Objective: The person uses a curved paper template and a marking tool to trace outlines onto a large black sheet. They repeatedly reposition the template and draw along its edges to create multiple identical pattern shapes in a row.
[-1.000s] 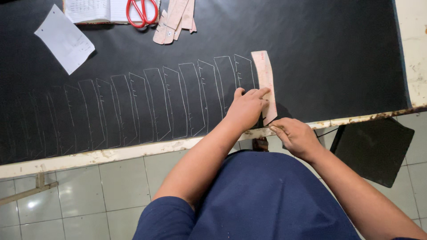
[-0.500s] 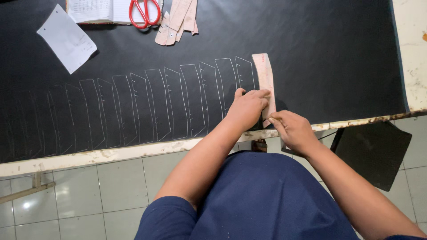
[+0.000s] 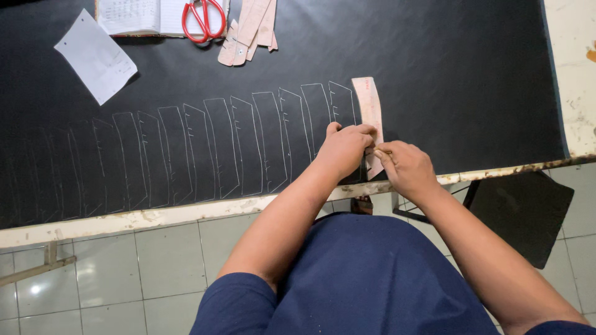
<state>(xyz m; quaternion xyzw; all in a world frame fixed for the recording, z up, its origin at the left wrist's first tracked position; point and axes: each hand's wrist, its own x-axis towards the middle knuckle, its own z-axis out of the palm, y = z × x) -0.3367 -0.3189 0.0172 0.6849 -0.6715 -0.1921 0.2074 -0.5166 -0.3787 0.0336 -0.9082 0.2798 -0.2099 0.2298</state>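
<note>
The narrow pinkish card template (image 3: 369, 105) lies flat on the black sheet (image 3: 434, 74) at the near right of the surface, just right of the row of chalked outlines (image 3: 236, 142). It looks light, thin and apt to slide — best pinned from above near its lower end. The left hand (image 3: 345, 149) presses its fingers down on that end, while the right hand (image 3: 406, 167) pinches a slim marking tool (image 3: 382, 152) against the template's edge.

Scene was evenly lit from above; focus sharp throughout. Glare was seen on the floor tiles (image 3: 37, 288) at lower left. Slight wide-angle bowing was noted along the table edge (image 3: 186, 214).
</note>
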